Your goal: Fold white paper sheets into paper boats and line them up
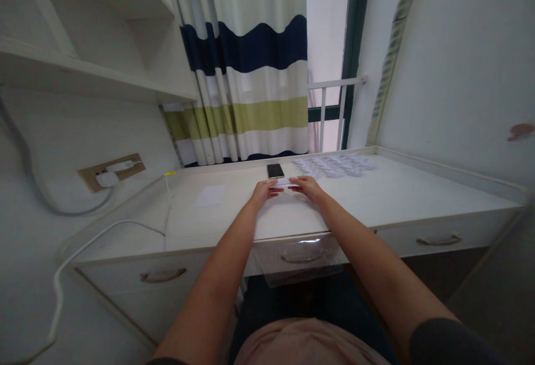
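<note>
Both of my hands are raised just above the white desk [292,214] near its middle. Between them is a narrow piece of white paper [284,183], seen nearly edge-on, so its folds are hard to make out. My left hand [264,193] pinches its left end, and my right hand [308,188] grips the right end, thumbs on top with fingers beneath. Directly behind the paper lies a dark smartphone [275,170]. Many small white folded paper pieces [334,164] are laid in rows at the back right. Flat white paper [210,195] rests to the left.
A clear plastic sheet or bag [296,264] hangs from the front edge over the middle drawer. On the left, a white cable [104,228] crosses the desk edge, near a wall socket [111,173]. A striped curtain [259,47] hangs behind, and shelves [104,69] overhang the left.
</note>
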Demonstrator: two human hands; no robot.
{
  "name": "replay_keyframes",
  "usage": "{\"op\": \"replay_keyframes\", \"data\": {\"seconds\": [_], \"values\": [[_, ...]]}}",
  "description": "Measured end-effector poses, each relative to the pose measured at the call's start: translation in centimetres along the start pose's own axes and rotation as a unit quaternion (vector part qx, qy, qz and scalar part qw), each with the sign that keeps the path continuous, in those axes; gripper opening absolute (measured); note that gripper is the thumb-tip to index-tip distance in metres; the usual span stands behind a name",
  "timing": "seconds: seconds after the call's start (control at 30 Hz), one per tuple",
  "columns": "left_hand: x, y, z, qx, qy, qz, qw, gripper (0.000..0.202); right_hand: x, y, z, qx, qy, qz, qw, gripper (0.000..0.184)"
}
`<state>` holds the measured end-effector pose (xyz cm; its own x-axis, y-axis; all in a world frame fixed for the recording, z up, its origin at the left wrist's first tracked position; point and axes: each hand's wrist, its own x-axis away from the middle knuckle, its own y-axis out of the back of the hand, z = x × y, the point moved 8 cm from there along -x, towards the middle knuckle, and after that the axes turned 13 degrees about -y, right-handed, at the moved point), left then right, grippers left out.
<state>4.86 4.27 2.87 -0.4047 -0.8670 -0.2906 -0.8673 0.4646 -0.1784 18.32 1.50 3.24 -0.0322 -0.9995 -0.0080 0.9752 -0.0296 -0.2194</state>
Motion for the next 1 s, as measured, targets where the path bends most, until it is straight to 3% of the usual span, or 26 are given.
{"op": "replay_keyframes", "data": {"seconds": [0.37,0.5,0.77,1.0], "values": [[-0.3,0.3,0.4,0.061,-0.007,-0.023,0.998,0.012,-0.5,0.5,0.0,0.010,0.023,-0.005,1.000,0.029],[-0.5,0.4,0.8,0.066,-0.009,-0.035,0.997,0.011,-0.7,1.1,0.1,0.012,0.044,-0.032,0.998,0.032],[-1.0,0.3,-0.3,0.008,-0.097,-0.044,0.994,0.021,-0.8,1.7,0.3,0.013,0.080,-0.080,0.993,0.035],[-1.0,0.5,-1.0,-0.023,-0.139,-0.064,0.988,0.027,-1.2,1.7,0.3,0.030,0.104,-0.077,0.991,0.038]]}}
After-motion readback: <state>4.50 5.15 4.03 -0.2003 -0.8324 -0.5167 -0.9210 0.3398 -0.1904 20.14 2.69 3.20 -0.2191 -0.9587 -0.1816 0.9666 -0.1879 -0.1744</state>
